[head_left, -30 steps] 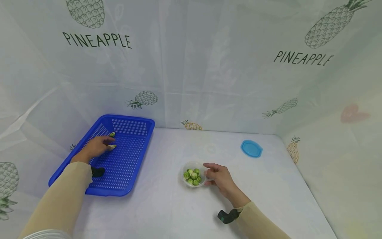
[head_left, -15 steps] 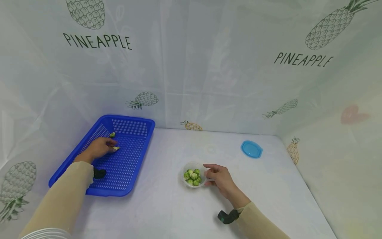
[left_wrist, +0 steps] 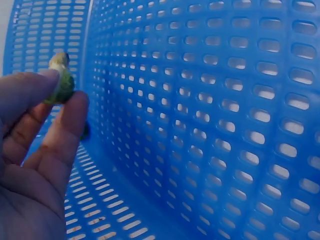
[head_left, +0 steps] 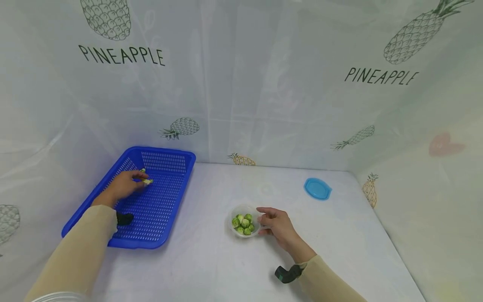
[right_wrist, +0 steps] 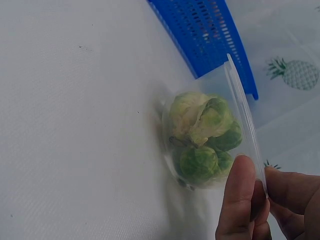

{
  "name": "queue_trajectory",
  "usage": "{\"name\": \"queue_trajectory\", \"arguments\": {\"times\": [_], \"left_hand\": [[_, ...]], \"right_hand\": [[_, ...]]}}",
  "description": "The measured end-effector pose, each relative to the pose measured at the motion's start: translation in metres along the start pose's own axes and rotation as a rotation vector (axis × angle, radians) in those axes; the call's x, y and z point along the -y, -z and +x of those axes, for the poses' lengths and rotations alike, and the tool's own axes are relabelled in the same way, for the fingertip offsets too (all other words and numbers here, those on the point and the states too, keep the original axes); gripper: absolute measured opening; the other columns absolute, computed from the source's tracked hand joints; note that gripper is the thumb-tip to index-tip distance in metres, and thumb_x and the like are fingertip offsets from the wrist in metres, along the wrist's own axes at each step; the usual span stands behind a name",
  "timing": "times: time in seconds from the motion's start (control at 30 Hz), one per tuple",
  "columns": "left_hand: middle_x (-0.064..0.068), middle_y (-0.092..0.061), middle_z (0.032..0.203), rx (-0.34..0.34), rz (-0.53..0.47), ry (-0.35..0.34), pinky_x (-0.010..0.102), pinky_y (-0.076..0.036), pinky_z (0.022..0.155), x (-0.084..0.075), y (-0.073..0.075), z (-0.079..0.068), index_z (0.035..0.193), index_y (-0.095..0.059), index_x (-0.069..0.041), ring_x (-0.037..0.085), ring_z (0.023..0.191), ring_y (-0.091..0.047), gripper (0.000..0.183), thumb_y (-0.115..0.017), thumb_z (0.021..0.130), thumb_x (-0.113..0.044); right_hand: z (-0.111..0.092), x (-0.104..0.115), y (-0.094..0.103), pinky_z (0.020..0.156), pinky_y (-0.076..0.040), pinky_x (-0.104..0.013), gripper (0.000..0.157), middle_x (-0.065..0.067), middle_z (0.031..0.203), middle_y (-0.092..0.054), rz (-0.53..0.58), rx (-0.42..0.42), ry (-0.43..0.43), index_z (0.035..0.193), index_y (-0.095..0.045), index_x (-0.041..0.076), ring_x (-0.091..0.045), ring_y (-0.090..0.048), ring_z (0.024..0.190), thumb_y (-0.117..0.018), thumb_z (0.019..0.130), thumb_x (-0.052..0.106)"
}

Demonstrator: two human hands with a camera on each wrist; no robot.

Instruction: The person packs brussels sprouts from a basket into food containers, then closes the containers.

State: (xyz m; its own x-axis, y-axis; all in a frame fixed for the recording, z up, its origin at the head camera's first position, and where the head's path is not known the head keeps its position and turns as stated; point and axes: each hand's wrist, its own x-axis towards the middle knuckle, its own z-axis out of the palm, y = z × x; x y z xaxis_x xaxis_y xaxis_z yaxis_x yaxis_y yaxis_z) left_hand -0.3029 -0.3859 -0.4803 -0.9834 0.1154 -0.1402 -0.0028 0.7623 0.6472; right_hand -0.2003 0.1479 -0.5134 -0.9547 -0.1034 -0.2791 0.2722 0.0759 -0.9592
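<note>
In the head view my left hand (head_left: pixel 124 184) reaches into the blue perforated basket (head_left: pixel 160 209) at the left. Its thumb and fingers pinch a Brussels sprout (left_wrist: pixel 63 86), held above the basket floor with its pale stem end showing. Another Brussels sprout (head_left: pixel 143 170) lies near the basket's back left, partly hidden behind my fingers. At mid table my right hand (head_left: pixel 278 226) grips the edge of a small clear plastic container (head_left: pixel 235 213), fingers below the rim and thumb on it. Several green Brussels sprouts (right_wrist: pixel 200 162) sit inside the container, which rests on the table.
A light-blue lid (head_left: pixel 318 188) lies on the white-covered table (head_left: pixel 211 268), at the back right. White sheeting (head_left: pixel 264 92) printed with pineapples rises behind the table and at both sides. The basket's raised walls surround my left hand.
My left hand dips slightly toward me, then rises back a little, with the Brussels sprout pinched throughout. The right hand and the container stay in place.
</note>
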Motion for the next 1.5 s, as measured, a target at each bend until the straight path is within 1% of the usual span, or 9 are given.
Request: {"name": "queue_trajectory", "arguments": {"times": [0.07,0.13,0.4,0.83,0.9,1.0,1.13,1.33,1.5], "left_hand": [[0.038,-0.032,0.162,0.000,0.005,-0.001,0.077,-0.031,0.114,-0.003,0.001,-0.001,0.140,-0.061,0.001,0.060,0.149,-0.029,0.042,-0.063,0.105,-0.020],[0.037,-0.034,0.162,-0.004,0.002,-0.009,0.078,-0.029,0.114,-0.006,0.002,-0.003,0.141,-0.061,0.001,0.060,0.150,-0.028,0.044,-0.064,0.105,-0.022],[0.032,-0.054,0.148,-0.038,-0.059,-0.017,0.070,-0.039,0.112,-0.017,0.001,-0.010,0.145,-0.057,0.001,0.051,0.137,-0.049,0.047,-0.063,0.107,-0.025],[0.026,-0.055,0.150,-0.070,-0.208,-0.059,0.065,-0.041,0.114,-0.029,-0.001,-0.019,0.149,-0.055,-0.002,0.044,0.137,-0.051,0.058,-0.064,0.106,-0.041],[0.025,-0.056,0.148,-0.071,-0.243,-0.061,0.061,-0.045,0.112,-0.031,-0.001,-0.020,0.149,-0.055,-0.003,0.037,0.132,-0.058,0.059,-0.066,0.105,-0.042],[0.022,-0.056,0.145,-0.072,-0.292,-0.075,0.046,-0.053,0.108,-0.034,-0.002,-0.021,0.148,-0.055,-0.002,0.017,0.118,-0.068,0.058,-0.067,0.105,-0.038],[0.021,-0.054,0.145,-0.071,-0.357,-0.100,0.029,-0.057,0.100,-0.040,-0.003,-0.023,0.147,-0.055,-0.001,-0.001,0.105,-0.069,0.054,-0.068,0.105,-0.032],[0.011,-0.057,0.143,-0.099,-0.358,-0.105,0.023,-0.049,0.098,-0.055,-0.007,-0.027,0.145,-0.059,-0.004,-0.001,0.108,-0.063,0.053,-0.071,0.103,-0.034],[0.007,-0.061,0.136,-0.104,-0.380,-0.145,0.020,-0.052,0.095,-0.071,-0.011,-0.033,0.142,-0.061,-0.003,0.001,0.109,-0.065,0.051,-0.073,0.102,-0.032]], "right_hand": [[0.000,0.000,0.000,0.067,-0.063,-0.032,0.041,-0.006,0.093,-0.054,0.000,0.002,0.000,0.139,-0.066,0.000,-0.019,-0.061,0.082,-0.068,0.098,0.002],[0.000,0.000,-0.001,0.067,-0.063,-0.032,0.041,-0.006,0.093,-0.054,0.004,0.003,-0.002,0.139,-0.066,0.000,-0.019,-0.061,0.082,-0.068,0.098,0.002],[-0.001,-0.001,-0.001,0.067,-0.063,-0.032,0.041,-0.007,0.093,-0.055,0.013,0.006,-0.002,0.139,-0.066,0.001,-0.019,-0.061,0.082,-0.069,0.098,0.001],[0.000,-0.004,-0.001,0.069,-0.063,-0.034,0.041,-0.008,0.094,-0.055,0.010,0.004,0.005,0.138,-0.067,0.001,-0.020,-0.061,0.085,-0.069,0.097,0.001],[0.001,-0.004,-0.001,0.069,-0.063,-0.035,0.041,-0.008,0.094,-0.056,0.009,0.003,0.006,0.138,-0.067,0.001,-0.020,-0.062,0.085,-0.069,0.097,0.002],[0.001,-0.004,-0.001,0.070,-0.063,-0.035,0.041,-0.008,0.094,-0.056,0.010,0.004,0.008,0.138,-0.067,0.001,-0.020,-0.062,0.086,-0.069,0.097,0.002],[0.001,-0.004,-0.002,0.070,-0.064,-0.035,0.041,-0.008,0.094,-0.056,0.012,0.000,0.007,0.138,-0.067,0.001,-0.020,-0.062,0.085,-0.069,0.097,0.001],[0.001,-0.004,-0.002,0.068,-0.063,-0.033,0.042,-0.007,0.093,-0.057,0.017,0.006,0.014,0.139,-0.066,0.000,-0.020,-0.063,0.085,-0.069,0.097,0.000],[0.000,-0.003,-0.001,0.068,-0.063,-0.033,0.043,-0.007,0.094,-0.056,0.012,0.018,0.024,0.140,-0.065,0.000,-0.019,-0.063,0.085,-0.069,0.097,0.001]]}}
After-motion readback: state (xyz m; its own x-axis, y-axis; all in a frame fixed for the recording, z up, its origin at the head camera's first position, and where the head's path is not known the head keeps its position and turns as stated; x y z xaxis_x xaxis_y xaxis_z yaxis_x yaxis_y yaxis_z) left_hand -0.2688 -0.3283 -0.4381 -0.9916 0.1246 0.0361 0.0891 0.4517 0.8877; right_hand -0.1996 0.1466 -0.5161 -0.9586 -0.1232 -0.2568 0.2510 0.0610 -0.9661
